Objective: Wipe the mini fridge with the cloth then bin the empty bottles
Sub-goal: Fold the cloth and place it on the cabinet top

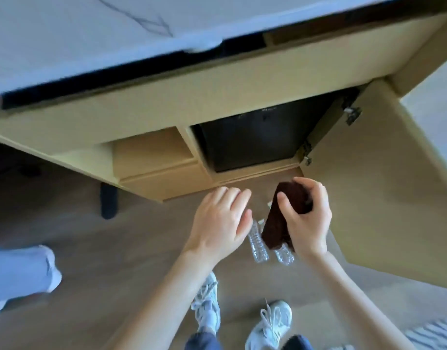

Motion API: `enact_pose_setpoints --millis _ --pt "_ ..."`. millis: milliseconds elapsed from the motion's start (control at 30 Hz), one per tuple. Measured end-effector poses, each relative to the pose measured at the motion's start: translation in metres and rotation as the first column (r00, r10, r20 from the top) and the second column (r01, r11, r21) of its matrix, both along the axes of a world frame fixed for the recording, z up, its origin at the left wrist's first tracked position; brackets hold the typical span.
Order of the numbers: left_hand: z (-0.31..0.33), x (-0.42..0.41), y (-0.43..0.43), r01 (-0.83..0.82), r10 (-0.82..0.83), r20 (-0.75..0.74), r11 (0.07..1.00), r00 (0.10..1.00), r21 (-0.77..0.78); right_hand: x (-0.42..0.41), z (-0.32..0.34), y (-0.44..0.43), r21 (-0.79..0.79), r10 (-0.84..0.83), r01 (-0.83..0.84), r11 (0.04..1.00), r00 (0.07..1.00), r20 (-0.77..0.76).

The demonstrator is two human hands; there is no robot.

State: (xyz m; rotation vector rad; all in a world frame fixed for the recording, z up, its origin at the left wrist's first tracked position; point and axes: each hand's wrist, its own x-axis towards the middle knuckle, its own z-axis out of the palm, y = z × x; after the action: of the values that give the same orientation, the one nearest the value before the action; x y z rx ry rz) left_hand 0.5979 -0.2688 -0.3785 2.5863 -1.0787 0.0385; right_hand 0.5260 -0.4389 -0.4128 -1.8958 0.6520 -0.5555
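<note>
From the head camera, looking steeply down, a white marble-patterned counter [65,29] runs across the far side, with a tan wooden cabinet [192,97] beneath it. The cabinet's tan door [384,185] stands swung open to the right, showing the small black mini fridge [255,140] set inside, its dark front closed as far as one can tell.

The right hand [304,215] is closed around a dark brown cloth [280,221], thumb and fingers pinching its bunched upper part while the loose end hangs down. The left hand [223,218] is empty, fingers spread and relaxed, hovering just left of the cloth. Below and between the hands, two clear, crinkled plastic bottles [257,246] lie side by side on the light wooden floor [116,248], near the cabinet's foot; the cloth's hanging end overlaps the right one from this angle. No bin is in view.

The wiping step seems to be the one in hand, with the cloth gripped but not touching the fridge. The next move probably calls for bringing the cloth far and down to the black front and pressing it flat; the bottles wait for later.
</note>
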Motion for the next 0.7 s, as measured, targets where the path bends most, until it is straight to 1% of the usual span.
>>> enact_pose_setpoints --millis 133,200,333,467,533,600,700 --pt "0.144 -0.029 0.013 -0.088 0.086 -0.061 0.996 0.994 -0.027 -0.036 0.143 0.011 -0.023 0.111 -0.112 0.993 0.993 -0.028" --pt "0.205 -0.042 0.022 -0.116 0.114 -0.063 0.993 0.991 -0.024 -0.048 0.203 0.018 -0.025 0.131 -0.131 0.991 0.991 -0.003" --pt "0.314 -0.058 0.04 -0.09 0.09 -0.025 0.996 0.996 -0.016 -0.064 0.304 0.023 -0.075 0.212 -0.208 0.975 0.976 0.045" --pt "0.396 -0.068 0.075 -0.101 0.101 0.001 0.993 0.995 -0.056 -0.074 0.375 0.024 -0.131 0.293 -0.28 0.951 0.952 0.086" --pt "0.427 -0.067 0.091 -0.092 0.094 0.053 0.995 0.994 -0.041 -0.071 0.4 0.026 -0.15 0.313 -0.295 0.944 0.942 0.121" --pt "0.45 -0.066 0.103 -0.122 0.125 0.101 0.992 0.987 -0.036 -0.067 0.42 0.028 -0.151 0.316 -0.294 0.944 0.936 0.152" --pt "0.467 -0.072 0.111 -0.202 0.213 0.137 0.975 0.967 -0.093 -0.06 0.438 0.034 -0.137 0.32 -0.298 0.945 0.929 0.188"
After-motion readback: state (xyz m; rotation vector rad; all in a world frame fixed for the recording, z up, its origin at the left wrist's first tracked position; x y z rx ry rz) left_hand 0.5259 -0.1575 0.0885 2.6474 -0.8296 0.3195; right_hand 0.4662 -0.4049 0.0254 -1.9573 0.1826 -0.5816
